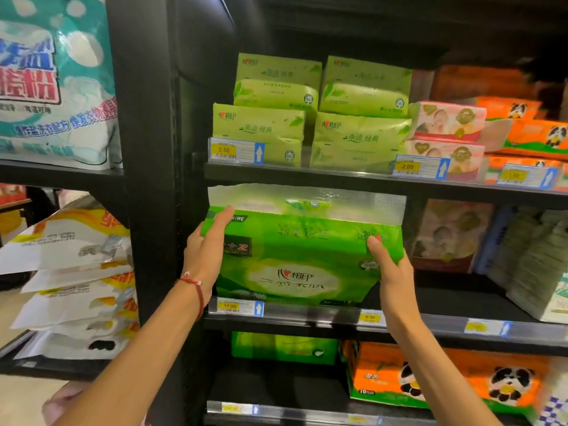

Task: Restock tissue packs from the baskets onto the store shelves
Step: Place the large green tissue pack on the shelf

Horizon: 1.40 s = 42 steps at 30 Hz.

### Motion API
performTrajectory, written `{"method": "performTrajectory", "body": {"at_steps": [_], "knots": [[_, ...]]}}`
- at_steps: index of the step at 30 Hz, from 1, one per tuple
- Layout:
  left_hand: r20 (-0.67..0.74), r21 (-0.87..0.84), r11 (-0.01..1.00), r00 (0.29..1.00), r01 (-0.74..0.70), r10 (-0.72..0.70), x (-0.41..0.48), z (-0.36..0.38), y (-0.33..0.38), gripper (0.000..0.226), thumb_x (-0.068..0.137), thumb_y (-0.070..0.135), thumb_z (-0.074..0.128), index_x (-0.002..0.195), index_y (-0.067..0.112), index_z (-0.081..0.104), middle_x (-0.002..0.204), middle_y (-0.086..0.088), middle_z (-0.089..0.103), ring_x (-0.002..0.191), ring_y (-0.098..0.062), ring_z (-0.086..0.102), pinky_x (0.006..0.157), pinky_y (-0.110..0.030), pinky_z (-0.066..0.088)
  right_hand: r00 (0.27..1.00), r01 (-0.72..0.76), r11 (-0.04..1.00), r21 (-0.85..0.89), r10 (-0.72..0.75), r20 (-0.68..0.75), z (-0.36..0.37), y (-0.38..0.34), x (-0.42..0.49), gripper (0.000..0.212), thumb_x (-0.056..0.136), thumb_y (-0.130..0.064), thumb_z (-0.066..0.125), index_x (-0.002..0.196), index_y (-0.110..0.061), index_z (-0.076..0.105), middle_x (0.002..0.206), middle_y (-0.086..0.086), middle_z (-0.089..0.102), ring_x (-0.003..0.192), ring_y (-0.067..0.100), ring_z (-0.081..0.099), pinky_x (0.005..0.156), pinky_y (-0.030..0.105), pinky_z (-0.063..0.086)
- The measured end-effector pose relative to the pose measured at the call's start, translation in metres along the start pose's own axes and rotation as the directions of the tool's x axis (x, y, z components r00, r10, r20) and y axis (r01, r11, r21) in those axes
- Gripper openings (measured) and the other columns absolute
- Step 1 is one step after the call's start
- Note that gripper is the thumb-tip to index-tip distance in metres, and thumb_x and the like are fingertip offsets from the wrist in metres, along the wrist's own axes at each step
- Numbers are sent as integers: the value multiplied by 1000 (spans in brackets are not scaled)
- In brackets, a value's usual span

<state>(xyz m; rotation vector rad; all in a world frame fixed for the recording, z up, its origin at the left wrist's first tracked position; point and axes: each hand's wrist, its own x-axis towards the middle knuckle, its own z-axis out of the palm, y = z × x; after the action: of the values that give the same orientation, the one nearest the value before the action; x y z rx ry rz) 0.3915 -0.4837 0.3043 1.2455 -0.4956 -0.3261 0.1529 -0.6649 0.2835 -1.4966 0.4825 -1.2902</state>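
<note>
We clamp left hand (204,250) and right hand (388,267) on the green tissue pack (301,256), apparently squaring it above the 17.50 price tag (236,306).

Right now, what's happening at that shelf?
A person holds a big green pack with both hands at the left end of the middle shelf, above the 17.50 tag. The left hand grips its upper left corner, the right hand its right edge. Its bottom is at the shelf's front edge; whether it rests there is unclear.

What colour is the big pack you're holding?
The pack is bright green; the head view shows it.
</note>
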Motion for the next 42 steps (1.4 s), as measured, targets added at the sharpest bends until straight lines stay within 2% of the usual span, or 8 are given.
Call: {"method": "performTrajectory", "body": {"at_steps": [5, 9, 13, 17, 25, 33, 38, 42], "knots": [[155, -10, 999, 987, -50, 51, 0, -1, -3, 90, 56, 89, 71, 133, 43, 61, 126, 15, 70, 123, -11, 62, 112, -43, 40, 996, -77, 993, -91, 81, 39, 7, 10, 16, 116, 70, -96, 60, 165, -39, 28, 166, -16, 39, 153, 11, 37, 128, 47, 27], [234, 116, 990, 971, -80, 52, 0, -1, -27, 114, 63, 76, 76, 158, 38, 25, 147, 18, 50, 137, -10, 46, 120, -45, 29, 986, -54, 993, -109, 70, 153, 15, 23, 10, 90, 89, -62, 65, 160, -39, 15, 148, -20, 47, 136, 5, 50, 123, 39, 34], [169, 168, 982, 984, -86, 57, 3, 12, -40, 113, 85, 44, 79, 163, 27, -1, 152, 14, 28, 145, -11, 26, 122, -43, 21, 964, -111, 985, -131, 139, 227, 13, 40, 12, 100, 91, -43, 72, 163, -38, 2, 142, -34, 41, 131, -3, 49, 118, 32, 35], [109, 185, 976, 990, -113, 94, 12, 22, -61, 111, 84, 29, 82, 163, 22, 4, 129, 16, 29, 123, 1, 26, 106, -25, 24, 964, -86, 979, -187, 129, 231, 9, 61, 20, 114, 82, -48, 87, 161, -39, 6, 156, -12, 44, 142, 11, 48, 121, 43, 41], [-14, 252, 952, 983, -173, 183, 52, 29, -97, 96, 70, 49, 87, 146, 32, 31, 126, 20, 52, 119, -7, 51, 101, -28, 38, 994, 19, 960, -280, 12, 110, 22, 106, 50, 107, 75, -21, 96, 155, -23, 25, 143, -7, 57, 132, 8, 59, 116, 45, 49], [-108, 287, 941, 970, -181, 219, 106, 42, -114, 85, 74, 43, 90, 137, 27, 36, 121, 10, 58, 114, -14, 58, 102, -33, 44, 1000, -28, 920, -391, 25, -11, 44, 139, 93, 82, 72, -31, 98, 134, -26, 45, 125, -3, 70, 116, 19, 69, 105, 46, 55], [-137, 257, 953, 970, -160, 200, 136, 46, -115, 100, 59, 60, 89, 142, 30, 41, 118, 7, 65, 112, -18, 62, 103, -35, 48, 986, -159, 866, -475, 161, -36, 58, 160, 127, 98, 72, -48, 96, 146, -1, 53, 104, 4, 74, 86, 17, 69, 56, 16, 49], [-164, 220, 961, 965, -167, 205, 155, 49, -121, 101, 57, 65, 88, 140, 34, 40, 124, 5, 67, 116, -20, 64, 107, -41, 50, 998, -59, 953, -297, 53, -30, 77, 164, 136, 104, 76, -12, 95, 159, -13, 33, 139, 6, 64, 119, 19, 64, 99, 29, 54]]}}
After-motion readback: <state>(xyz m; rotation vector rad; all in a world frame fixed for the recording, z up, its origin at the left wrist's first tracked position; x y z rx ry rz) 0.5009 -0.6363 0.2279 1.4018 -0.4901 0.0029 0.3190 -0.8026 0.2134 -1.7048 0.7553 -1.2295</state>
